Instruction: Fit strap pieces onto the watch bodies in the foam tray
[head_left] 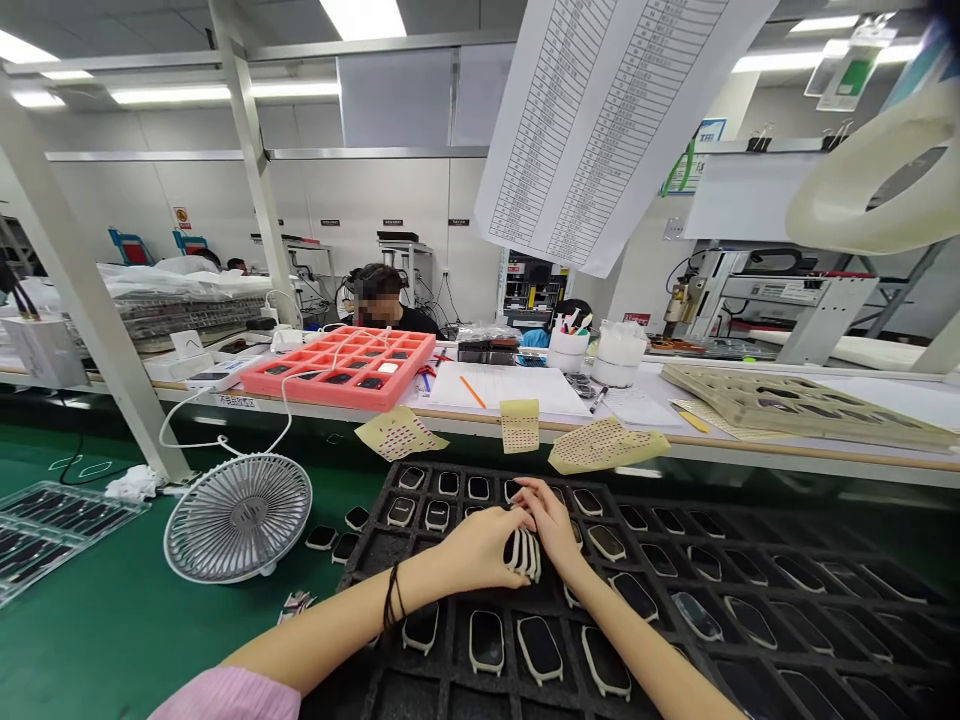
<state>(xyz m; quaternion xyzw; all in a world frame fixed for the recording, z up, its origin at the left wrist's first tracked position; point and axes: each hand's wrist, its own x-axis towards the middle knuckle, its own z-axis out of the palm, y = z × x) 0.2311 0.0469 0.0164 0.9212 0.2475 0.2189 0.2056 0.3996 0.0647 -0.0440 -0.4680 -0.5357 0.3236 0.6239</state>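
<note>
"What do the hands have right now?"

"The left hand [480, 552], dark bands on its wrist, has its fingers [491, 522] curled closed around a small stack of rounded black pieces [523, 556]. They stand on edge, with their pale rims showing. The right hand [546, 522] comes in from the other side, its fingers lightly bent, tips against the left fingers above the stack. I can't tell whether it has hold of anything."

"Where's the stack?"

"Over the middle of a black foam tray [375, 520], though I can't tell whether it touches the foam. More pieces sit singly in pockets around it, and a few loose pieces [321, 537] lie on the green mat [112, 620] beside the tray."

"What makes a hold like that a good one?"

"An even squeeze on the rims, with the edges kept square so that no piece slides out of line. Fingertips belong off the black faces, and the second hand works best as a light brace."

"Anything close by?"

"A white desk fan [238, 517] stands left of the tray, well apart from the hands. The worktop [675, 447] runs beyond."
</note>
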